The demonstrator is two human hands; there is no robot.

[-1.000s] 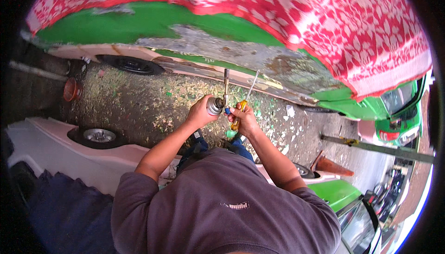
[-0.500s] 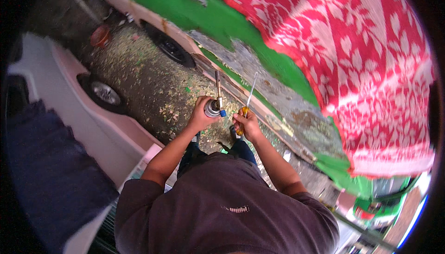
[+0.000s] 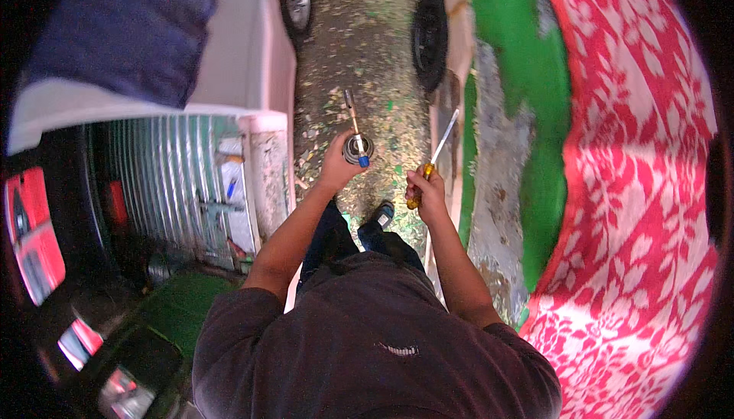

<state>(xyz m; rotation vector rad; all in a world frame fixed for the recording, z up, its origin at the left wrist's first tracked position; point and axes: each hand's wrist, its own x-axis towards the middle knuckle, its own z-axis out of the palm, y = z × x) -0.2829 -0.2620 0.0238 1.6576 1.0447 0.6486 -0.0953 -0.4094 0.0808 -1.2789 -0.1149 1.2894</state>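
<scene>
My left hand [image 3: 339,165] is closed around the canister of a blowtorch [image 3: 355,148], seen from above. Its metal burner tube points away from me, and a blue knob sits at the near end. To the right, my right hand [image 3: 430,191] grips the amber handle of a screwdriver [image 3: 444,140]. The bright shaft slants up and to the right, toward the green vehicle's side. Both tools are held apart in front of my body, above the ground, and neither visibly touches anything else.
Paint flakes litter the ground [image 3: 359,44] between two vehicles. At right stands a green vehicle [image 3: 550,98] with stripped grey patches, partly under a red-and-white leaf-patterned cloth [image 3: 634,190]. On the left, a pale pickup [image 3: 248,44] has a ribbed bed [image 3: 168,182] and a dark blue cloth [image 3: 130,25].
My view and body have turned left, bringing the pickup's bed into sight. The blowtorch and screwdriver stay in my hands, now slightly farther apart.
</scene>
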